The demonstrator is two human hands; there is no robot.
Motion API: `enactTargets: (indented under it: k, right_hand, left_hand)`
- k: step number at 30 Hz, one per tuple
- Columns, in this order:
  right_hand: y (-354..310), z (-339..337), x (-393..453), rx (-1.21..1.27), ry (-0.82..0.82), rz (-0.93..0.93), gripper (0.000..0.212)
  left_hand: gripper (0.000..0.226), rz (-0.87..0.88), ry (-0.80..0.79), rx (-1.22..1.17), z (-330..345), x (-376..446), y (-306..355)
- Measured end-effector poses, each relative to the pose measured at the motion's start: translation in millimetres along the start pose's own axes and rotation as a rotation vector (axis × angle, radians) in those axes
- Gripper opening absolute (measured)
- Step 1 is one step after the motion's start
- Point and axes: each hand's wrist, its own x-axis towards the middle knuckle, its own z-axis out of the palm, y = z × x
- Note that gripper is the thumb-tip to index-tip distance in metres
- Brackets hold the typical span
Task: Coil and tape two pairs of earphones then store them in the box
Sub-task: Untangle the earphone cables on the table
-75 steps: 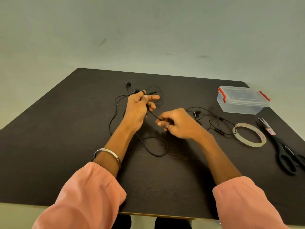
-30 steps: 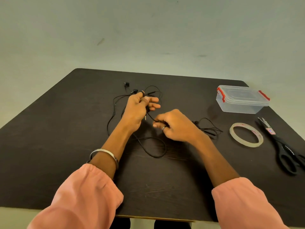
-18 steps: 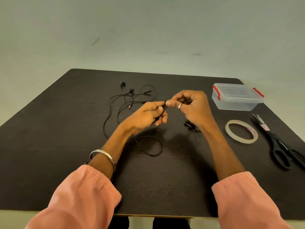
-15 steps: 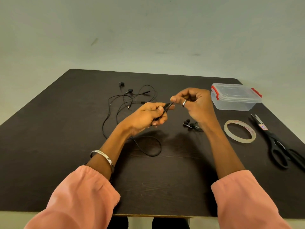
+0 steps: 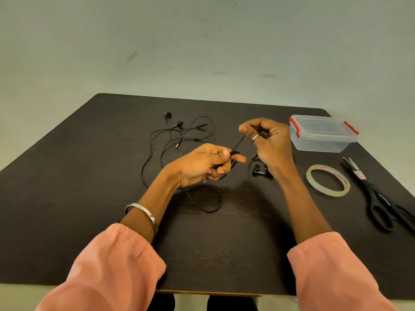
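Counting on the dark table (image 5: 67,198): two pairs of black earphones, one clear box (image 5: 323,138) with red latches (lid on), one tape roll (image 5: 327,194), one pair of black scissors (image 5: 381,205).

Left hand (image 5: 202,164): curling fingers and thumb around the cable of the held earphones (image 5: 238,144), above the table centre. Right hand (image 5: 269,144): pinching the same cable higher up, ring on one finger. Stretching between the two hands, cable section running diagonally, low at the left hand, rising toward the right hand (long axis near-left to far-right). Trailing below: a slack loop lying on the table under the left wrist, earbuds resting just beside the right wrist.

Lying loose at the far left of centre: the second earphones (image 5: 179,135), uncoiled, buds pointing toward the far edge.

Sitting right of the hands: box farthest, tape roll nearer, scissors at the right edge, tips pointing away.
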Motion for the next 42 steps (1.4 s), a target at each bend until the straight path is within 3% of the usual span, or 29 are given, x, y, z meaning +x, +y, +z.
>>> enactTargets:
  k: [6,10,13,19,23,28,31,33,37,42]
  right_hand:
    - [12,8,0,-0.009,-0.064,0.098,0.011]
    - [10,22,-7,-0.02,-0.273,0.153,0.026]
    - [10,32,-12,-0.008,-0.398,0.201,0.016]
    - [11,41,-18,-0.118,-0.551,0.188,0.016]
    - [10,43,-20,-0.25,-0.589,0.157,0.027]
    - [1,43,-19,-0.428,-0.679,-0.002,0.018]
    - [-1,42,-19,-0.522,-0.662,-0.178,0.014]
    - [-1,39,-18,-0.531,-0.554,-0.237,0.012]
    - [-5,25,-12,-0.372,-0.368,-0.144,0.005]
    - [-9,8,-7,-0.228,-0.368,-0.091,0.007]
  left_hand:
    - [0.038,0.163,0.004,-0.363,-7,2,2]
    - [0.041,0.286,0.034,-0.621,-18,4,4]
    - [0.04,0.312,0.175,-0.718,-24,4,4]
    - [0.033,0.293,0.468,-0.654,-22,7,1]
    - [0.027,0.3,0.62,-0.559,-20,7,2]
    - [0.021,0.302,0.764,-0.442,-21,7,-1]
    - [0.019,0.302,0.756,-0.229,-18,9,-3]
    - [0.02,0.27,0.703,-0.044,-16,10,-5]
    - [0.02,0.197,0.524,0.27,-10,11,-7]
    - [0.031,0.178,0.274,0.294,1,8,-3]
